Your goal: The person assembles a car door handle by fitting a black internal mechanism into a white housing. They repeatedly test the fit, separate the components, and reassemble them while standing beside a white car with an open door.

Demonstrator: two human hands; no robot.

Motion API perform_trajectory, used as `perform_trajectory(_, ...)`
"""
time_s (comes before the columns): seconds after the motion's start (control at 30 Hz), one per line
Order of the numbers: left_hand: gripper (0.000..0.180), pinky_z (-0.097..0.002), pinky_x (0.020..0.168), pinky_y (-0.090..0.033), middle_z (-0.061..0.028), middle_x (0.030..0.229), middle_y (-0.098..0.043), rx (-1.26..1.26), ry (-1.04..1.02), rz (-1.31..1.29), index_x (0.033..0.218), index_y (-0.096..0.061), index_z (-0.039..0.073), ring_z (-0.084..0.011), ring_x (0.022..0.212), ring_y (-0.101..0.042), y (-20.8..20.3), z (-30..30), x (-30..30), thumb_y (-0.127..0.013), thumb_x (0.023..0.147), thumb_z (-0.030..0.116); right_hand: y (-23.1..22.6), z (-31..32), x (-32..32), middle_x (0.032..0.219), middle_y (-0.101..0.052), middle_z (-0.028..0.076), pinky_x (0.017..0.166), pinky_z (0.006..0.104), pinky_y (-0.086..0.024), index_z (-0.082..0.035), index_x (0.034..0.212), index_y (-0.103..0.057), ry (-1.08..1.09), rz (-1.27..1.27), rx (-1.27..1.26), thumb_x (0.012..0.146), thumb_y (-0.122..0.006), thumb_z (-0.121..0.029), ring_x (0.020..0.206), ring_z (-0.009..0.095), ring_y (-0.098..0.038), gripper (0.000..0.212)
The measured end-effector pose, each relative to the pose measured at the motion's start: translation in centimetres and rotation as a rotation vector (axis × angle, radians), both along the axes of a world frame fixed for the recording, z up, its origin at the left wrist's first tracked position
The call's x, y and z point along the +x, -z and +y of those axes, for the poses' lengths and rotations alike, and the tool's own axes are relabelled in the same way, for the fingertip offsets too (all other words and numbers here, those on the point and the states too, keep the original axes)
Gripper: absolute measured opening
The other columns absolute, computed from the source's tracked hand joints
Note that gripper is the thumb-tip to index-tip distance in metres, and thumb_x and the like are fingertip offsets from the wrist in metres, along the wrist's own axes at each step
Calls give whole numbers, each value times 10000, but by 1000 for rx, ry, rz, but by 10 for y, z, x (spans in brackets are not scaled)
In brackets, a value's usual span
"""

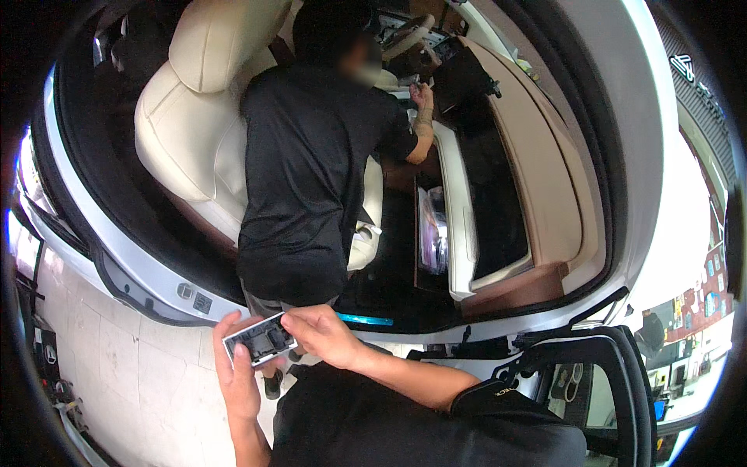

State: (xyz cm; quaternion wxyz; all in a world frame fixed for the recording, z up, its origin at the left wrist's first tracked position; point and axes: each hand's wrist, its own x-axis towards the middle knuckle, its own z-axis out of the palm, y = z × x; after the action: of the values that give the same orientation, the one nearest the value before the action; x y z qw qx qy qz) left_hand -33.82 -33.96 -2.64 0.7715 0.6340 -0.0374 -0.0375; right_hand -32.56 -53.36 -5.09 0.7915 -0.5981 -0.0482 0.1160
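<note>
Both my hands are in front of me at the car's open doorway, around a small rectangular car trim part (pixel 263 342). It has a pale outer edge and a dark, recessed inside with moulded shapes. My left hand (pixel 238 372) grips its left end, with the thumb on the near edge. My right hand (pixel 320 335) pinches its far right corner, and some of those fingers are hidden. The part is tilted, its recessed side facing up toward me.
A person in a black shirt (pixel 311 179) leans into the car, one hand (pixel 422 97) by the dashboard. Beside them are a cream seat (pixel 191 132) and a beige-and-brown dash panel (pixel 548 156). The white door sill (pixel 156 284) runs before me; an open door (pixel 622 366) stands right.
</note>
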Motion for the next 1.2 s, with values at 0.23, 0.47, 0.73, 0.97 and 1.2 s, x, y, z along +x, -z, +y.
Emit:
perform_trajectory(0.23,425,-248,459,-542,-107,948,-641,122,-16,-13,1318,-467,63,-153,683,-641,-6,6,-4,-493,1110,433,1,-2,11,851,-668,-19,761,296,-488,44,1052,-755,-163,117,1,1140,-527,-413,863,60,-547,519)
perform_trajectory(0.47,404,-251,445,-529,-116,932,-635,79,-8,-7,1285,-475,44,-143,630,-621,0,0,2,-448,1124,413,2,-5,12,866,-681,-22,770,296,-491,31,1081,-785,-121,76,-9,1123,-556,-441,877,57,-544,526)
perform_trajectory(0.73,339,-257,475,-466,-84,897,-635,-20,12,152,1265,-547,49,-114,606,-579,-4,-8,25,-463,1128,347,-8,-27,24,663,-477,-107,479,233,-325,-154,758,-588,-76,167,-113,1121,-538,-474,555,23,-408,487)
perform_trajectory(0.97,377,-290,447,-497,-129,857,-665,-349,36,283,1251,-549,26,-182,598,-617,-10,5,37,-421,1133,360,-50,-26,38,1031,-740,25,818,255,-510,26,1275,-720,-17,-23,-139,1108,-617,-274,921,66,-619,358)
perform_trajectory(1.2,358,-275,486,-507,-102,864,-645,-289,14,222,1225,-553,26,-152,621,-613,-13,20,17,-424,1129,346,-65,-4,45,980,-726,33,801,253,-507,65,1289,-686,-177,-48,-197,1098,-635,-290,903,63,-623,406)
